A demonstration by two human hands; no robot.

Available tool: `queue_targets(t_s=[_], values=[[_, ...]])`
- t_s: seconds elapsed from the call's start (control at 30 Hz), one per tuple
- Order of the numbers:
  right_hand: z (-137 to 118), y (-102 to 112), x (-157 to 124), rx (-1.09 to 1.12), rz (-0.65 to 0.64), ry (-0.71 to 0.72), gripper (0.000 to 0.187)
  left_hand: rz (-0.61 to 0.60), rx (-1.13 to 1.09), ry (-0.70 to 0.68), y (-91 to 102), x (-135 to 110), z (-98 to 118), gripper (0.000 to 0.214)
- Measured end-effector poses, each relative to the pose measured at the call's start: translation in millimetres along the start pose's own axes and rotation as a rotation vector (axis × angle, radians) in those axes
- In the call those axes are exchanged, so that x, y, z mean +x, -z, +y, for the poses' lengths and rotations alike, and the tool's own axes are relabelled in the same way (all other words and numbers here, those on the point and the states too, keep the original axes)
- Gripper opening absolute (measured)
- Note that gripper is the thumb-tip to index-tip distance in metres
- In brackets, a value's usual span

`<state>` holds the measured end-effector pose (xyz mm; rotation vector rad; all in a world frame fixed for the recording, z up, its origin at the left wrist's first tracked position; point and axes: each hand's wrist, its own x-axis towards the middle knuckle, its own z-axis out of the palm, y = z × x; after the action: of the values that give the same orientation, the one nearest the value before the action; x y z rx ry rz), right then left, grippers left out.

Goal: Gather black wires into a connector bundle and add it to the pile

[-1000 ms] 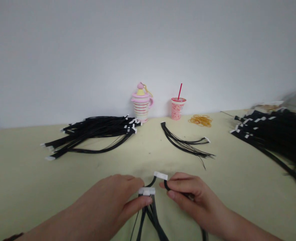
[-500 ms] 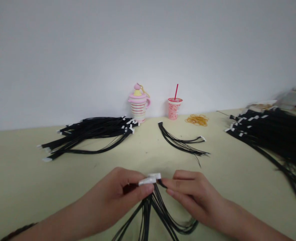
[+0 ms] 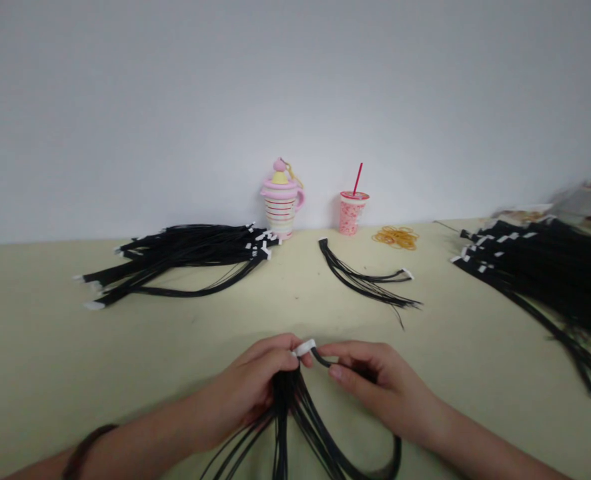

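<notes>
Clasping a drooping bundle of thin black wires (image 3: 284, 400) in the left hand (image 3: 250, 380) at the lower centre of the frame, and pinching in the right hand (image 3: 383, 377) a slim black cable (image 3: 321, 359) that leads to a small white rectangular plastic connector (image 3: 305, 347) beside the left grip. Seemingly busy lining up connector ends, so probably calling for a steady left hold and gentle guiding from the right. Facing, farther out on the pale yellow-green desk (image 3: 125, 360), a loose black wire harness (image 3: 345, 272) right of centre and a heaped black cable pile (image 3: 185, 250) at middle left.
</notes>
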<state>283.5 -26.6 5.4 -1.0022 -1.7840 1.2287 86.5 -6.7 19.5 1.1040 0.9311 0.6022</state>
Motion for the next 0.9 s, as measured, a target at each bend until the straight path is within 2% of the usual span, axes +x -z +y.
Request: queue_targets(t_s=[0.1,0.17,0.27,0.37,0.43,0.47,0.53,0.6,0.63,0.67,0.73,0.83,0.9], values=[[0,4,1,0.101,-0.002,-0.096,0.025,0.0,0.181,-0.076,1.8,-1,4,0.022],[-2,16,3,0.198,-0.103,-0.182,0.027,-0.018,0.244,-0.125,2.7,-1,4,0.023],[-7,46,6,0.222,-0.289,-0.352,0.028,-0.031,0.202,-0.095,2.9,0,3,0.026],[-6,70,9,0.182,-0.282,-0.363,0.029,-0.046,0.186,-0.045,3.2,1,1,0.03],[-1,73,11,0.147,-0.252,-0.317,0.033,-0.005,0.174,-0.063,5.0,3,0,0.032],[2,71,12,0.099,-0.211,-0.294,0.033,0.023,0.171,-0.085,6.6,4,0,0.031],[5,60,13,-0.111,0.022,-0.197,0.03,0.09,0.188,-0.146,10.8,8,1,0.03],[2,45,10,-0.435,0.336,0.02,0.024,0.159,0.225,-0.198,15.0,13,2,0.028],[-3,37,7,-0.589,0.449,0.154,0.018,0.191,0.23,-0.215,16.6,15,2,0.027],[-8,29,3,-0.711,0.506,0.264,0.014,0.216,0.218,-0.228,17.7,18,2,0.026],[-22,10,-6,-0.852,0.435,0.314,0.018,0.251,0.178,-0.249,18.8,23,1,0.025],[-39,-20,-15,-0.954,0.18,0.06,0.042,0.304,0.132,-0.296,19.0,28,-2,0.023],[-43,-39,-17,-1.0,0.1,-0.03,0.06,0.342,0.108,-0.33,19.6,31,-4,0.022]])
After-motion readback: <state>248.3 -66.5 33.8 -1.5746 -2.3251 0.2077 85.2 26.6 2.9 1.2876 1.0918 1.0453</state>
